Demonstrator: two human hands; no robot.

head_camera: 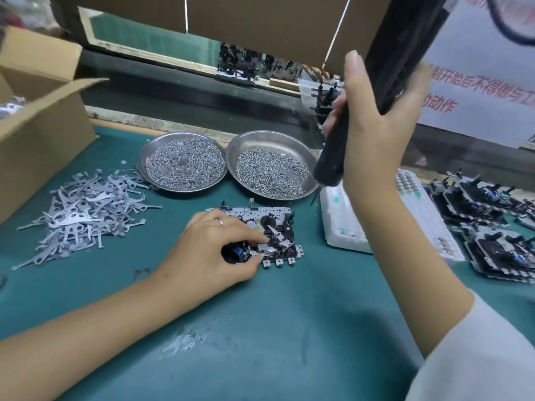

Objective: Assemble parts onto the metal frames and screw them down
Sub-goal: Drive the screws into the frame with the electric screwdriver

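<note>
A metal frame (278, 224) with black and silver parts lies flat on the green mat at the centre. My left hand (214, 250) rests on its left end, thumb and forefinger pinching a small metal part at the frame's front edge. My right hand (379, 123) grips a black electric screwdriver (333, 154), held upright in the air with its tip just above the right screw dish (246, 151). A pile of flat grey metal levers (84, 209) lies to the left.
A second steel dish (144, 157), full of screws, stands beside the right one. An open cardboard box (43, 134) stands far left. A white foam tray (347, 224) and several finished assemblies (477, 215) lie at the right. A cardboard panel (260, 15) hangs overhead.
</note>
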